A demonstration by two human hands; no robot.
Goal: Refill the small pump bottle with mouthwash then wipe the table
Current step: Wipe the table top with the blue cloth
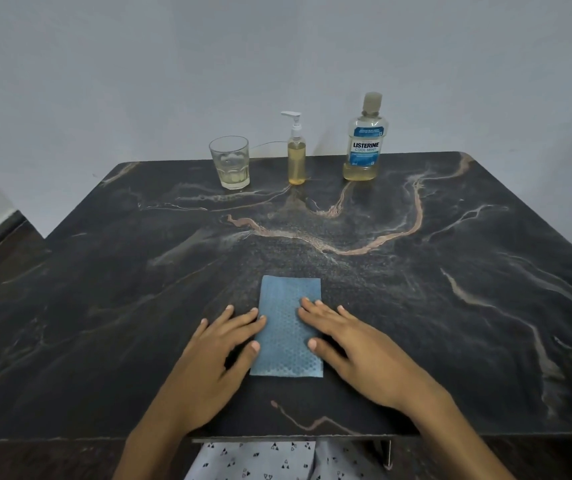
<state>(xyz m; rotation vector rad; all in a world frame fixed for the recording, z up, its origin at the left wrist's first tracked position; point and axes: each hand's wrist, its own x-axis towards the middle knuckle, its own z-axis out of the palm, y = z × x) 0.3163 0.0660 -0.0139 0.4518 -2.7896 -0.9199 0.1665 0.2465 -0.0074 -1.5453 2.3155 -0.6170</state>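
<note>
From my feed, both hands lie flat on the dark marble worktop (450,306), fingers straight and spread, gripping nothing. The left hand (222,348) touches the left edge of the folded blue cloth (286,327) with its fingertips and thumb; the right hand (346,344) rests its fingers on the cloth's right side. Well beyond the hands, at the far edge: a glass (230,162) ahead of the left hand, the small pump bottle (296,157) in the middle, the mouthwash bottle (364,143) past the right hand.
</note>
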